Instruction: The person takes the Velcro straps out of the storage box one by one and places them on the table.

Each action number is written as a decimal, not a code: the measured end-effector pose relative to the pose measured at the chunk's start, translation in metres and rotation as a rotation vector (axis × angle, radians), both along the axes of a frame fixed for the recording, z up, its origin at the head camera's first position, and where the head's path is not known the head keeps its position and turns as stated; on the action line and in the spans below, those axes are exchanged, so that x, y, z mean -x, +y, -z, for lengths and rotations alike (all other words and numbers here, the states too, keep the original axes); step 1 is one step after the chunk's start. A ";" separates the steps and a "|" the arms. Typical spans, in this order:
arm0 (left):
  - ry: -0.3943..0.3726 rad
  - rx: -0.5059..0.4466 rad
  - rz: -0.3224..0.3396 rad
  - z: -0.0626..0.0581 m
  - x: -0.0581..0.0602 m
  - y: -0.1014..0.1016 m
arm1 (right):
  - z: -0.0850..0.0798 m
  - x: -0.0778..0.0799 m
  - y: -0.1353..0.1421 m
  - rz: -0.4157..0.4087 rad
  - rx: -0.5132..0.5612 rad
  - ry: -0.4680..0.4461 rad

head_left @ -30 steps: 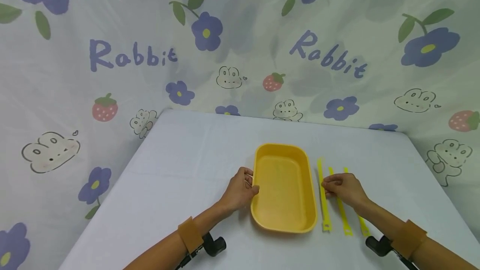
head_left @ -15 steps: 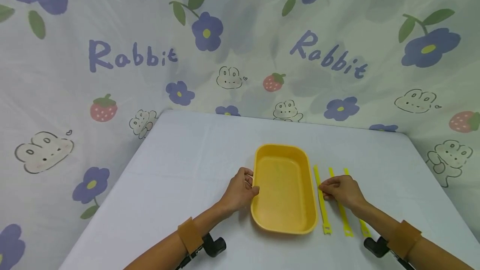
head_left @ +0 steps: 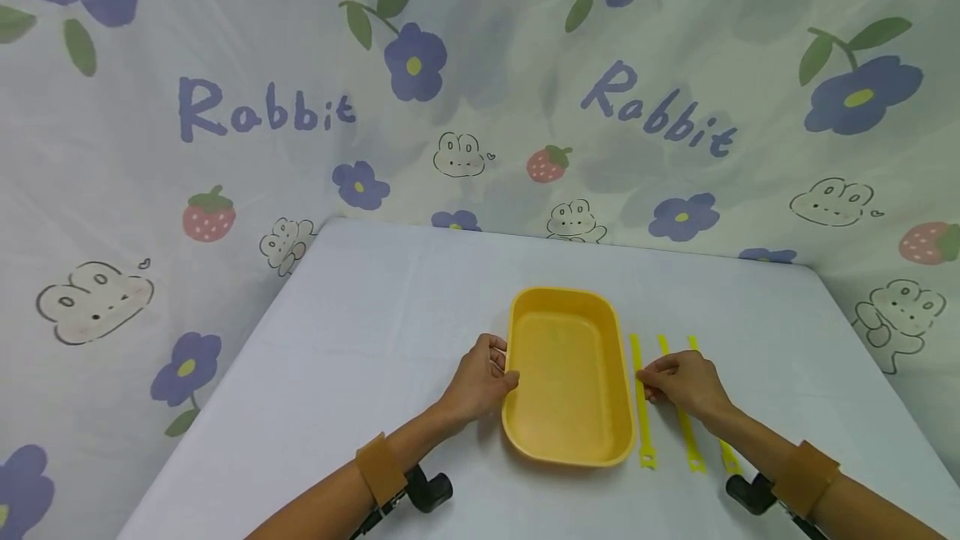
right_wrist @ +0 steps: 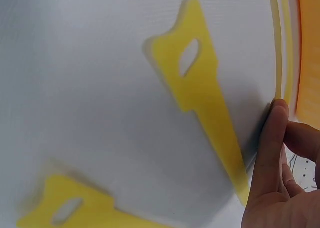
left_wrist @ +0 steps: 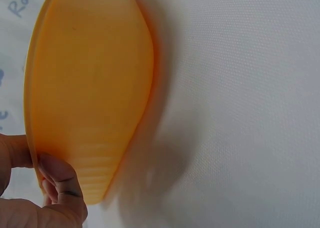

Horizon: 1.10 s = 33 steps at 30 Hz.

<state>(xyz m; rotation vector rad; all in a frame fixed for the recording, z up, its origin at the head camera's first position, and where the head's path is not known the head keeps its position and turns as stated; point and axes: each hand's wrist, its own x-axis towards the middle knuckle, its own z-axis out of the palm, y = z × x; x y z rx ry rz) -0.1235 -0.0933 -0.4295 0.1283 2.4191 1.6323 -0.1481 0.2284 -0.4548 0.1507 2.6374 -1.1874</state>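
A yellow-orange plastic tray (head_left: 567, 390) sits on the white table. My left hand (head_left: 476, 382) grips its left rim, thumb over the edge and fingers curled against the outer wall, as the left wrist view also shows. Just right of the tray, my right hand (head_left: 686, 382) pinches a yellow hook-and-loop cable tie (head_left: 644, 427) between thumb and fingers; its slotted head points toward me. In the right wrist view this held cable tie (right_wrist: 278, 53) appears nearly edge-on. A second cable tie (right_wrist: 212, 108) and a third cable tie (right_wrist: 85, 213) lie under and beyond the hand, partly covered by it.
Patterned cloth (head_left: 480, 90) with flowers, rabbits and strawberries hangs behind and beside the table (head_left: 360, 315). Each wrist wears a brown band (head_left: 381, 469) with a small black camera (head_left: 430, 492).
My right hand has shifted slightly left and toward me, bringing the pinched cable tie closer to the tray and lower in view. My left hand and the tray have stayed put.
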 end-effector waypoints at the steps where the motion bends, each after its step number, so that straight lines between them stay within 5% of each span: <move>1: -0.001 0.002 0.000 0.000 0.000 0.000 | 0.000 0.000 0.000 -0.003 -0.003 0.002; 33: -0.014 0.047 -0.025 0.002 -0.002 -0.002 | 0.002 0.002 -0.004 -0.075 -0.076 0.078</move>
